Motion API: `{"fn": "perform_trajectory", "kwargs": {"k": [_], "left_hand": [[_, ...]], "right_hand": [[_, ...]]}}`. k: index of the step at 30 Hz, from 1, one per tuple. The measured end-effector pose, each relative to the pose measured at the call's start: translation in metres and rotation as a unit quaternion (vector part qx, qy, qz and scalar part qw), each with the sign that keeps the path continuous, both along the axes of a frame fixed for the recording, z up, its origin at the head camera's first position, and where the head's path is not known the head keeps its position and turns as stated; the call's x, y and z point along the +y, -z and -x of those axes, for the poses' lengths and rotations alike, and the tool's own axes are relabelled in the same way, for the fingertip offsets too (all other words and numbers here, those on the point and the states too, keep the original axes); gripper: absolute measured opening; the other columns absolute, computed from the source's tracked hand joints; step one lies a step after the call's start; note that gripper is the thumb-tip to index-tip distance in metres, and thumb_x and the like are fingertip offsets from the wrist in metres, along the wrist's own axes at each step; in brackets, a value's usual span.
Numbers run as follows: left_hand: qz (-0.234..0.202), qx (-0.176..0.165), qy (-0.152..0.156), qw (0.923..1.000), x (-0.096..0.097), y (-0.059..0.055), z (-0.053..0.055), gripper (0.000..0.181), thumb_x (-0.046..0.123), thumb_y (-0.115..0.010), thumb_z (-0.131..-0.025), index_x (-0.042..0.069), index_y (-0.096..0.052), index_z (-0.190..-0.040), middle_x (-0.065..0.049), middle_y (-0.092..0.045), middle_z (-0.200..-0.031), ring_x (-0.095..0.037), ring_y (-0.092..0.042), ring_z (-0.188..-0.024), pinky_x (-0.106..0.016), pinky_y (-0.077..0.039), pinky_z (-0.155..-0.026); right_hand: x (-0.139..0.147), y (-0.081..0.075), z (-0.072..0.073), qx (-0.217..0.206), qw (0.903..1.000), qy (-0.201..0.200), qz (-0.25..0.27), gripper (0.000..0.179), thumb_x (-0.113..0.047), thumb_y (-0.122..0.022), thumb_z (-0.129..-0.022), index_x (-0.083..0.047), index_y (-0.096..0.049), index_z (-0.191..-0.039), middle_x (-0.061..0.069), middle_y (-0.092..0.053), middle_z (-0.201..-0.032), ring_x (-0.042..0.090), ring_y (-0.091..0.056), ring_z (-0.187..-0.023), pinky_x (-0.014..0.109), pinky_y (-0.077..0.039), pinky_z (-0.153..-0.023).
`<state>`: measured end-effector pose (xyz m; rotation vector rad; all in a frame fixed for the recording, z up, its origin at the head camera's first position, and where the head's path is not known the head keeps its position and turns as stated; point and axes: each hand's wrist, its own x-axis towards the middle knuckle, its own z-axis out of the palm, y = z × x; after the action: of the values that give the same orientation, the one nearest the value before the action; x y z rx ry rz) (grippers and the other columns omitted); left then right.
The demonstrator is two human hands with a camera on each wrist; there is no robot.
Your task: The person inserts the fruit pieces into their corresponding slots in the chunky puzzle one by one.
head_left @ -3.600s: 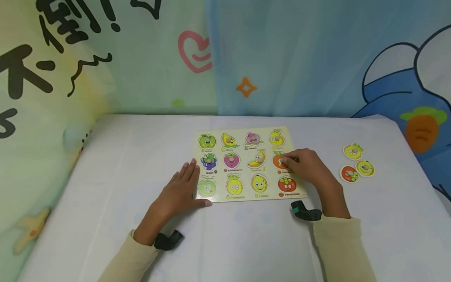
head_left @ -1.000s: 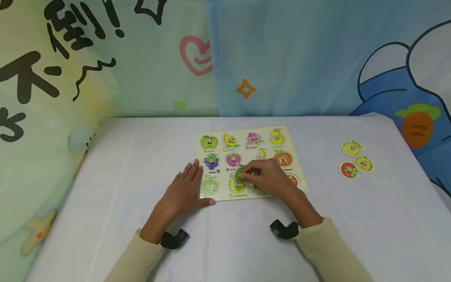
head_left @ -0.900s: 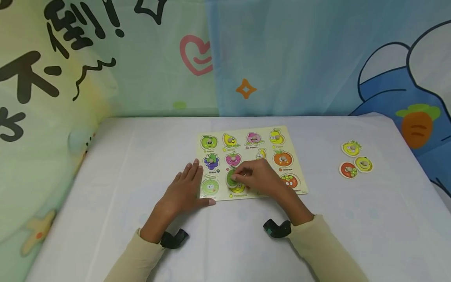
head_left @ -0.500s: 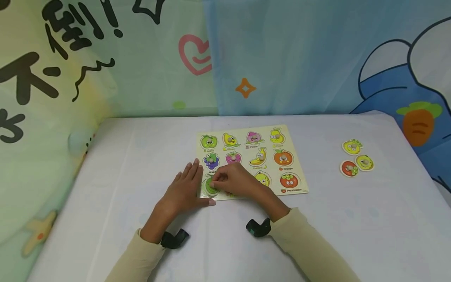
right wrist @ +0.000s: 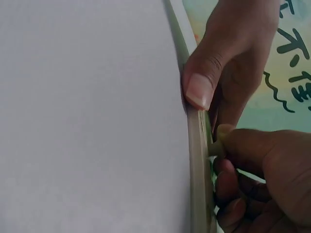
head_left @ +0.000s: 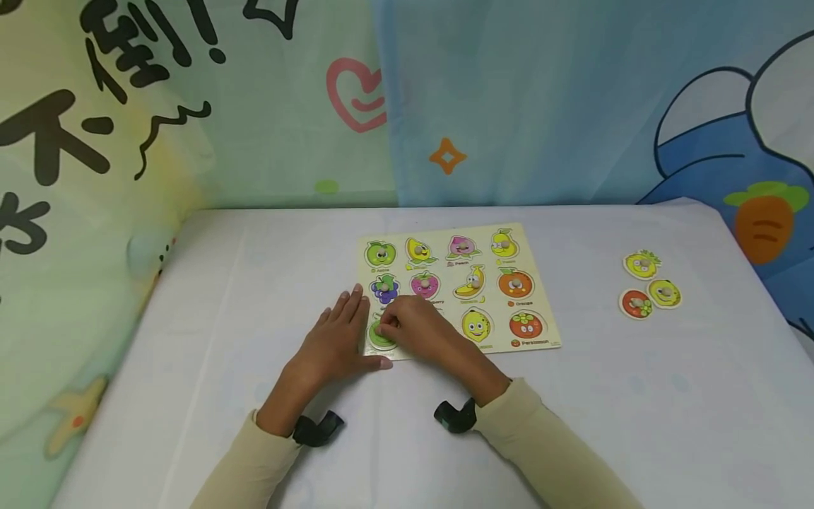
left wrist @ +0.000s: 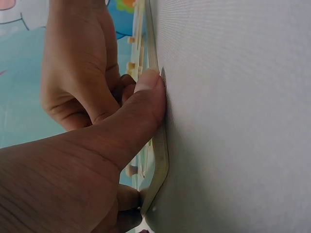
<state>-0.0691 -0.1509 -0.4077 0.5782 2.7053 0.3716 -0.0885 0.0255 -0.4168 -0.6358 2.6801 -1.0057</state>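
A pale yellow fruit puzzle board [head_left: 500,311] lies on the white table. My right hand [head_left: 420,329] pinches the knob [right wrist: 214,148] of a round green puzzle piece [head_left: 381,342] at the board's lower-left place; its fingers partly cover the piece. The right wrist view shows thumb and finger on the small peg, close against the board face. My left hand [head_left: 331,353] rests along the board's left side with fingers straight. Its thumb [left wrist: 148,92] presses the front edge in the left wrist view. The pineapple picture is hidden behind my right hand.
To the right lie three loose round pieces: a pineapple piece [head_left: 642,264], a yellow smiling piece [head_left: 664,293] and a red piece [head_left: 636,304]. Knobbed fruits such as the orange [head_left: 516,283] and banana [head_left: 470,281] sit on the board. A printed curtain [head_left: 509,106] hangs behind.
My right hand left the orange, then carried the green piece leftward across the board to the lower-left place, where it has stayed over the last half second. My left hand kept its place.
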Motion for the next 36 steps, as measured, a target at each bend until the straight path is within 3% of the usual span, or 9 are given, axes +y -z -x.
{"fn": "perform_trajectory", "kwargs": {"k": [5,13,24,30,36], "left_hand": [[0.001,0.0,-0.003,1.0,0.001,0.0,0.0,0.113,0.062,-0.074,-0.075,0.001,-0.021,-0.154,-0.015,-0.008,-0.161,-0.033,-0.007,-0.147,-0.052,-0.017,-0.115],[-0.001,-0.002,-0.005,1.0,0.002,0.002,0.0,0.113,0.061,-0.074,-0.075,0.001,-0.019,-0.154,-0.015,-0.008,-0.161,-0.032,-0.006,-0.147,-0.053,-0.017,-0.114],[0.013,0.0,-0.006,0.9999,0.0,0.006,0.001,0.114,0.064,-0.072,-0.075,0.001,-0.019,-0.154,-0.013,-0.007,-0.161,-0.031,-0.005,-0.147,-0.052,-0.017,-0.115],[0.013,0.005,-0.003,0.9999,0.0,0.007,0.001,0.114,0.064,-0.072,-0.076,0.001,-0.019,-0.154,-0.014,-0.007,-0.161,-0.031,-0.006,-0.147,-0.052,-0.018,-0.115],[0.009,0.007,-0.006,0.9999,0.002,0.004,0.001,0.114,0.061,-0.076,-0.073,0.0,-0.022,-0.153,-0.015,-0.01,-0.161,-0.033,-0.008,-0.147,-0.052,-0.019,-0.114]], "right_hand": [[-0.003,-0.003,-0.003,-0.003,0.9998,-0.001,-0.022,0.008,-0.015,-0.072,-0.089,-0.008,-0.074,-0.085,-0.006,-0.058,-0.074,0.009,-0.051,-0.072,0.024,-0.046,-0.064],[0.002,-0.01,-0.007,-0.003,0.9977,-0.04,-0.054,0.011,-0.014,-0.068,-0.092,-0.009,-0.075,-0.098,-0.003,-0.06,-0.088,0.011,-0.054,-0.081,0.027,-0.047,-0.074],[0.007,-0.011,-0.008,-0.003,0.9979,-0.053,-0.038,0.015,-0.013,-0.067,-0.093,-0.008,-0.074,-0.106,0.0,-0.065,-0.099,0.014,-0.057,-0.092,0.03,-0.048,-0.084],[0.017,-0.012,-0.003,-0.036,0.9984,-0.032,-0.029,0.033,-0.015,-0.063,-0.095,-0.008,-0.065,-0.127,-0.006,-0.065,-0.09,0.011,-0.056,-0.086,0.027,-0.046,-0.076],[0.036,-0.012,0.001,-0.019,0.9991,0.001,-0.039,0.029,-0.014,-0.063,-0.094,-0.009,-0.069,-0.122,-0.008,-0.059,-0.077,0.011,-0.052,-0.074,0.027,-0.045,-0.067]]}}
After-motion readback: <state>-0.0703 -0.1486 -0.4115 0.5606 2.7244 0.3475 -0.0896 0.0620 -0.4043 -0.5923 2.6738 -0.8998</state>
